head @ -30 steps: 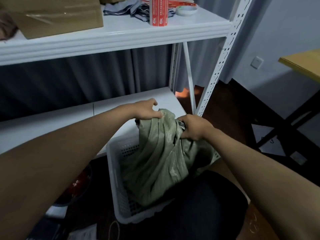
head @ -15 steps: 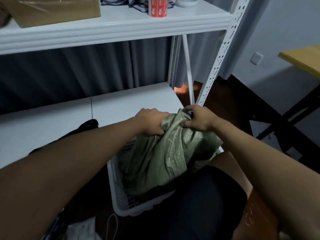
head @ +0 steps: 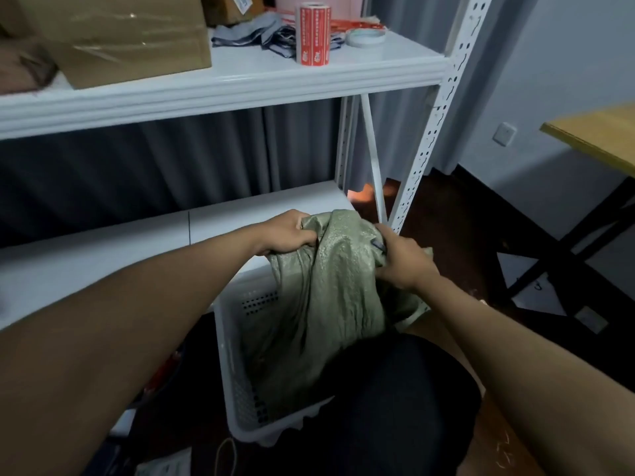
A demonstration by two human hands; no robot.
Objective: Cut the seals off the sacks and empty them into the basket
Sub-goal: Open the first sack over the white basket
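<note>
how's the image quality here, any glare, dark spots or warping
Head view: dim overall, with deep shadow under the white basket; tape on the cardboard box shows glare; the shelf edge bows from wide-angle distortion; the green sack stays readable.

Crumpled green woven plastic sack [head: 330, 297], frame centre, top bunched upward, lower part hanging into white perforated plastic basket [head: 237, 383] below.

I see a white metal rack [head: 443, 108], upper shelf [head: 240, 75] carrying a taped cardboard box [head: 120, 32], grey folded bags [head: 261, 34], a red label roll [head: 313, 34], a white tape ring [head: 364, 37], lower shelf [head: 103, 249] bare where visible, white perforated basket [head: 237, 383] below on dark floor [head: 446, 214].
</note>
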